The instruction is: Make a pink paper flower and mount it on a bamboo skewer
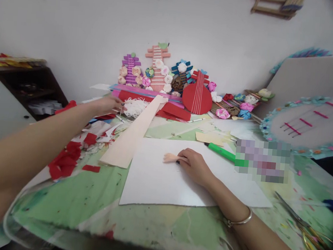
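My right hand (195,165) rests on a white board (152,186), its fingers closed round the narrow, twisted end of a small peach crepe paper piece (170,157). The paper's frilled end points left. Further off, my left hand (109,106) reaches to a pile of thin white strings (135,107), with its fingertips at the pile's left edge. Blur hides whether those fingertips pinch a string. Between my hands a long cream crepe paper strip (130,137) slants across the table and overlaps the board's left edge. A green marker (221,152) lies on the board to the right.
Red paper scraps (65,161) lie at the left of the green-covered table (84,199). Scissors (303,222) with gold handles lie at right. Paper lute shapes with flowers, including a red lute (197,98), lean at the back wall. A decorated panel (309,126) stands at right.
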Available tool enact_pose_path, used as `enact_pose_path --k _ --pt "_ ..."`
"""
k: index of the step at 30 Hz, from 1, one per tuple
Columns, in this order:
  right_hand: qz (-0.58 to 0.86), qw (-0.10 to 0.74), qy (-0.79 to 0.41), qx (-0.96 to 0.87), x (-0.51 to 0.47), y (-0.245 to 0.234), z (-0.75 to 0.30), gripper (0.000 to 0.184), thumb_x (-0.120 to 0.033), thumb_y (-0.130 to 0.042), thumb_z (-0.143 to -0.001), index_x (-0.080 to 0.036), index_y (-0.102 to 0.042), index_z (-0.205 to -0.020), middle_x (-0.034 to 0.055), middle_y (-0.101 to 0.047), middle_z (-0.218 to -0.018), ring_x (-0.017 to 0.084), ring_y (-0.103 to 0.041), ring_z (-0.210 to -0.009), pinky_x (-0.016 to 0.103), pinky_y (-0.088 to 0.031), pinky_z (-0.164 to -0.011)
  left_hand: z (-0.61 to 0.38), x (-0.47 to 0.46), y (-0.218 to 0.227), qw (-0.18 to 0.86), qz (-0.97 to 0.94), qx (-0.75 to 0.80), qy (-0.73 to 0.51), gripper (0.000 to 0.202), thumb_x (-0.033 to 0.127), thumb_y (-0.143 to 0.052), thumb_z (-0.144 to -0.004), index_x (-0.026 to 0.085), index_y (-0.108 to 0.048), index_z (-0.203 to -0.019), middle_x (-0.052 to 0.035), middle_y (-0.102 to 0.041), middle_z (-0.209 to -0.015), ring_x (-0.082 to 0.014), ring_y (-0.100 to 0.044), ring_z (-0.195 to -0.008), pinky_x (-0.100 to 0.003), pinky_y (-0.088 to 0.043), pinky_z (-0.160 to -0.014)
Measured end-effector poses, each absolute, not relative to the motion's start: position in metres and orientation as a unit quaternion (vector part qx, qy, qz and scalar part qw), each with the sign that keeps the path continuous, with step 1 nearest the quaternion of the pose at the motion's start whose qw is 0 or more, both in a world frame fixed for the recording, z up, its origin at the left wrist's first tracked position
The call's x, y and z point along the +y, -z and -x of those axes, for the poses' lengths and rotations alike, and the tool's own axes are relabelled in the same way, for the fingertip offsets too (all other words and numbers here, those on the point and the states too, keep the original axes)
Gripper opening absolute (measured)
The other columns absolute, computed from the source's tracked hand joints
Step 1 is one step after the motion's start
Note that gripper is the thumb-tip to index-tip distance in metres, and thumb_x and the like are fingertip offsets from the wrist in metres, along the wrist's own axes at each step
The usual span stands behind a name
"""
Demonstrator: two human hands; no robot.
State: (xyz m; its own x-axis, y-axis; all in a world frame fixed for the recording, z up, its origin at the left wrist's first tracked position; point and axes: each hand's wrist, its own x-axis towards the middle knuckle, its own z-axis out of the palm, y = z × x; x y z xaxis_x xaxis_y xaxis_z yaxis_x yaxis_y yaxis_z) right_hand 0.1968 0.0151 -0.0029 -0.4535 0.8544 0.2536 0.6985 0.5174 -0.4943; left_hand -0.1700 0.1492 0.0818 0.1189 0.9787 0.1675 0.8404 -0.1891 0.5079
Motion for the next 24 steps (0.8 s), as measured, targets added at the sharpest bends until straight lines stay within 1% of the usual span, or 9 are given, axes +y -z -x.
enact_pose_path --k 3,5,8,11,15,17,19,22,24 --pt "0.465 0.24 -0.159 -0.837 0.015 0.003 -0.197 0.012 -0.011 -0.049 -0.083 -0.016 -0.061 -0.082 0.0048 -0.06 -0.083 0.016 -0.053 -0.079 0.026 -0.037 -0.07 0.156 0.145 -0.114 0.205 -0.738 0.584 -0.268 0.024 0.01 -0.036 -0.093 -0.001 -0.047 -0.111 -0.0117 -0.063 -0.093 -0.0101 -0.056 -0.079 -0.029 -0.048 -0.079" --pt "0.467 0.238 -0.158 -0.837 0.015 0.002 -0.197 0.012 -0.01 -0.05 -0.083 -0.016 -0.06 -0.082 0.0047 -0.06 -0.082 0.016 -0.053 -0.078 0.026 -0.037 -0.07 0.146 0.14 -0.131 0.227 -0.736 0.568 -0.29 0.03 0.01 -0.037 -0.093 -0.003 -0.041 -0.12 -0.0128 -0.061 -0.094 -0.0091 -0.055 -0.076 -0.032 -0.046 -0.08" --pt "0.468 0.236 -0.16 -0.837 0.014 0.002 -0.197 0.012 -0.01 -0.05 -0.082 -0.016 -0.06 -0.081 0.0045 -0.06 -0.082 0.016 -0.053 -0.077 0.026 -0.037 -0.069 0.134 0.128 -0.149 0.293 -0.704 0.537 -0.36 0.035 0.012 -0.045 -0.091 -0.004 -0.042 -0.122 -0.0138 -0.06 -0.092 -0.0103 -0.055 -0.076 -0.039 -0.042 -0.085" --pt "0.467 0.236 -0.162 -0.837 0.014 0.001 -0.197 0.012 -0.01 -0.05 -0.082 -0.017 -0.061 -0.082 0.0046 -0.06 -0.082 0.016 -0.053 -0.078 0.026 -0.037 -0.07 0.126 0.117 -0.161 0.29 -0.707 0.524 -0.375 0.035 0.012 -0.05 -0.09 -0.006 -0.044 -0.119 -0.0167 -0.06 -0.097 -0.0123 -0.056 -0.083 -0.042 -0.04 -0.088" --pt "0.472 0.23 -0.161 -0.836 0.014 0.0 -0.196 0.012 -0.011 -0.05 -0.082 -0.016 -0.061 -0.083 0.0047 -0.06 -0.082 0.016 -0.053 -0.077 0.026 -0.038 -0.07 0.12 0.102 -0.172 0.263 -0.733 0.502 -0.376 0.036 0.01 -0.05 -0.088 -0.01 -0.044 -0.117 -0.0167 -0.061 -0.1 -0.0162 -0.059 -0.09 -0.042 -0.039 -0.085" --pt "0.472 0.229 -0.16 -0.836 0.014 0.0 -0.196 0.012 -0.011 -0.05 -0.082 -0.017 -0.061 -0.083 0.0046 -0.06 -0.082 0.016 -0.053 -0.077 0.026 -0.038 -0.07 0.115 0.093 -0.176 0.25 -0.761 0.484 -0.352 0.037 0.014 -0.048 -0.089 -0.011 -0.044 -0.117 -0.0179 -0.06 -0.103 -0.0198 -0.06 -0.094 -0.042 -0.039 -0.084" --pt "0.472 0.229 -0.159 -0.836 0.013 0.0 -0.196 0.012 -0.011 -0.051 -0.082 -0.017 -0.061 -0.082 0.0045 -0.06 -0.082 0.016 -0.053 -0.077 0.026 -0.038 -0.07 0.109 0.084 -0.175 0.259 -0.806 0.457 -0.273 0.04 0.019 -0.051 -0.087 -0.006 -0.046 -0.119 -0.017 -0.061 -0.105 -0.0215 -0.061 -0.095 -0.041 -0.04 -0.083" --pt "0.472 0.229 -0.161 -0.836 0.013 0.0 -0.197 0.012 -0.011 -0.05 -0.081 -0.017 -0.061 -0.082 0.0046 -0.061 -0.083 0.016 -0.054 -0.077 0.026 -0.038 -0.07 0.103 0.073 -0.167 0.301 -0.835 0.432 -0.16 0.045 0.023 -0.056 -0.084 0.007 -0.047 -0.125 -0.0131 -0.062 -0.112 -0.0212 -0.06 -0.101 -0.036 -0.043 -0.083" --pt "0.47 0.228 -0.162 -0.837 0.013 0.0 -0.197 0.012 -0.012 -0.05 -0.081 -0.017 -0.061 -0.083 0.0047 -0.061 -0.083 0.016 -0.054 -0.077 0.027 -0.038 -0.07 0.105 0.07 -0.158 0.24 -0.846 0.459 -0.124 0.038 0.021 -0.054 -0.082 0.017 -0.053 -0.119 -0.0081 -0.063 -0.114 -0.0193 -0.059 -0.103 -0.03 -0.044 -0.081"
